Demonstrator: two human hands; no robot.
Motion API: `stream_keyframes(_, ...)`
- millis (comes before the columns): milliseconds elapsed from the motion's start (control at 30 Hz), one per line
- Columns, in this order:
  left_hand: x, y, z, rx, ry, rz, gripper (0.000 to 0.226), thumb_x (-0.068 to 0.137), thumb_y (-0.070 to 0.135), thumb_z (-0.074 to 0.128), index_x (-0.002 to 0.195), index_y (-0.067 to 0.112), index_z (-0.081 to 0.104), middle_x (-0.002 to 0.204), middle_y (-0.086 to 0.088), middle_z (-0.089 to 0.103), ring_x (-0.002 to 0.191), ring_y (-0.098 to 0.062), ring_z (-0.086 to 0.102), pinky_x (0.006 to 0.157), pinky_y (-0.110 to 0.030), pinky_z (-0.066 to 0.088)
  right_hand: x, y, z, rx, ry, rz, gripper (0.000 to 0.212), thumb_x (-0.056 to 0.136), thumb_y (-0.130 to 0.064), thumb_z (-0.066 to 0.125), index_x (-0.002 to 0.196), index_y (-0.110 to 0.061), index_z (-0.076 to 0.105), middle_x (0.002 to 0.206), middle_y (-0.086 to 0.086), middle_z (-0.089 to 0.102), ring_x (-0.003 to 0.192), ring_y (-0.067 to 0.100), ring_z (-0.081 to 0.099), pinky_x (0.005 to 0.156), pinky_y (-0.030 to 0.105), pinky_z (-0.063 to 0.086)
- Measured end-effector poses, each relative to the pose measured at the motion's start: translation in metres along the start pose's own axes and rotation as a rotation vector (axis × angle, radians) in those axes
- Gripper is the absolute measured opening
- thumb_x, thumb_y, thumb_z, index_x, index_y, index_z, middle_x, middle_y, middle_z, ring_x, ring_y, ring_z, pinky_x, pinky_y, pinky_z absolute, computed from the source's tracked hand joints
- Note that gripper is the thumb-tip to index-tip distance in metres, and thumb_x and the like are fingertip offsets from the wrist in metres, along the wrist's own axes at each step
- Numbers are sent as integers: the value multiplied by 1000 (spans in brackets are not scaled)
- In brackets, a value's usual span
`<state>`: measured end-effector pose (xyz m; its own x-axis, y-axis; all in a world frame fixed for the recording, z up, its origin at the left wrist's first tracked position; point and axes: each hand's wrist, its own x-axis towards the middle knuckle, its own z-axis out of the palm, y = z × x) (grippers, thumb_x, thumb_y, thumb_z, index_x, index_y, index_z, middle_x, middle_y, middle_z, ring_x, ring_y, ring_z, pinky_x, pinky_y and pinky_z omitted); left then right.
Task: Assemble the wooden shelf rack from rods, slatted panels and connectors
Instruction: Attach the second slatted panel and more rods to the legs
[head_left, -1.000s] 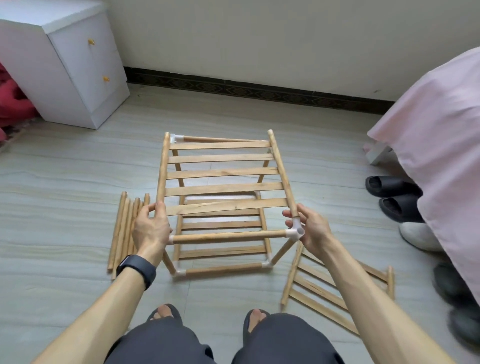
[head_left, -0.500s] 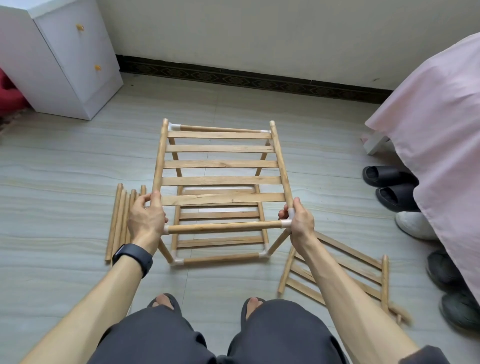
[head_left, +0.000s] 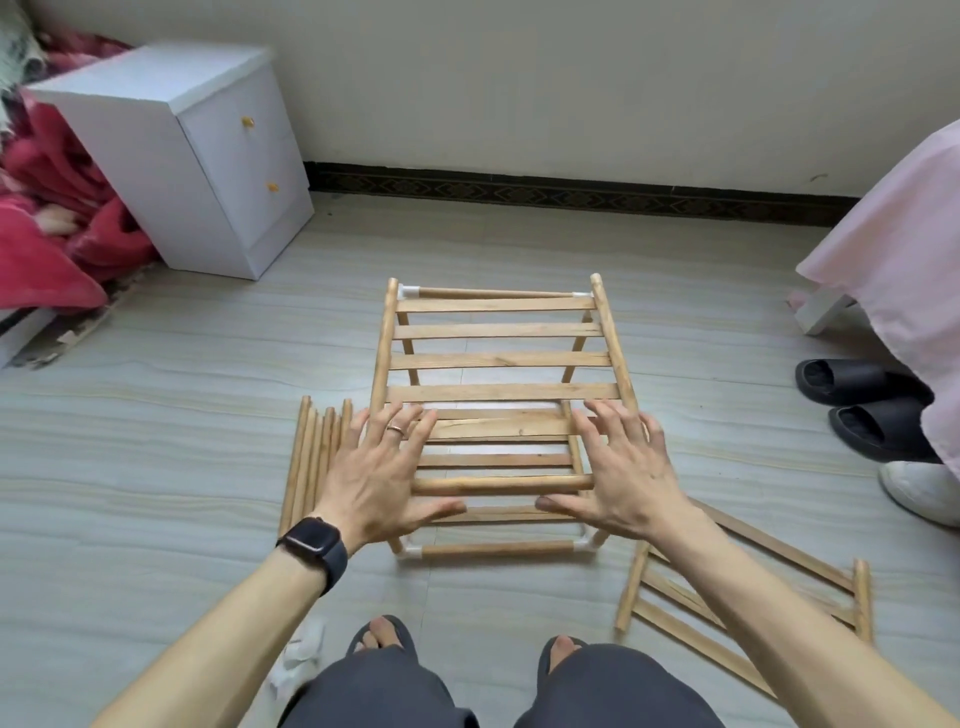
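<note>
A spare slatted panel (head_left: 862, 597) lies on the floor (head_left: 156, 467) at the near right. Just beyond, the left hand (head_left: 379, 467) and right hand (head_left: 623, 467) are both open, fingers spread over the near end of the half-built rack (head_left: 498, 358), which stands on the floor. Whether the hands touch it is unclear. Loose rods (head_left: 311, 457) lie left of it, and a white cabinet (head_left: 208, 150) stands farther back.

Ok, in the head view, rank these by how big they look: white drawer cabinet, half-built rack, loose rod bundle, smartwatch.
1-2. Unranked: white drawer cabinet and half-built rack look about alike, and the cabinet stands farther from the camera.
3. loose rod bundle
4. smartwatch
</note>
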<state>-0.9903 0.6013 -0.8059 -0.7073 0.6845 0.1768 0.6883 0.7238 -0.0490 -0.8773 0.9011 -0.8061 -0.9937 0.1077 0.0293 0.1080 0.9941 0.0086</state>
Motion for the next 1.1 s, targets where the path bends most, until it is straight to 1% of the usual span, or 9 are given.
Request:
stream_keyframes(100,8,-1,-1,121,-196,-49,115,72,93,44,151,9,41,133,-10,61,127,-30,53,111,-57,35,9,-1,-8,-132,-94,-33,121,63,-98,43,156,-22,28,150,3,42,136,28,39,114,51,19)
stream_keyframes(233,13,6,9,57,-254,-109,94,79,55,64,155,11,30,149,-10,47,143,-27,38,119,-50,28,11,-2,-1,-130,-138,75,103,73,-62,62,157,-19,22,152,4,37,144,25,31,119,55,7)
stream_keyframes(333,12,3,12,65,-214,-113,74,71,32,64,140,11,48,125,-10,64,123,-29,55,102,-47,43,9,-4,0,-127,-81,98,85,61,-40,56,143,-20,43,136,3,52,128,26,49,110,50,22)
stream_keyframes(400,13,1,15,65,-154,-105,68,64,25,65,130,10,56,111,-10,68,110,-30,61,91,-47,46,10,-6,2,-117,-39,110,78,57,-35,54,133,-19,51,126,4,58,117,26,55,101,47,28)
stream_keyframes(600,18,0,16,109,-101,-68,58,59,22,63,116,9,58,100,-10,66,94,-31,63,76,-43,42,12,-7,6,-119,35,118,65,57,-31,54,121,-19,57,112,2,62,104,26,59,93,45,29)
stream_keyframes(800,19,2,12,118,-114,-67,55,59,20,61,113,8,57,91,-10,63,85,-32,59,73,-44,42,13,-6,2,-125,-68,141,81,60,-35,54,140,-21,46,131,-1,55,126,23,51,109,51,15)
stream_keyframes(867,18,2,11,109,-120,-70,54,59,19,61,112,8,57,89,-10,62,83,-32,58,73,-45,42,13,-7,0,-132,-100,145,82,62,-36,53,142,-22,44,132,-1,53,128,21,48,109,52,14)
stream_keyframes(967,18,3,10,96,-116,-65,50,58,17,62,107,9,56,85,-10,61,80,-31,56,72,-44,42,13,-6,0,-127,-77,129,73,61,-36,54,132,-23,49,122,0,58,118,23,53,100,47,24)
stream_keyframes(1100,17,2,12,100,-103,-63,46,59,16,62,105,9,57,82,-10,61,79,-32,56,72,-46,43,13,-5,4,-141,-14,113,60,59,-37,57,117,-22,56,107,-1,62,103,24,56,91,45,28)
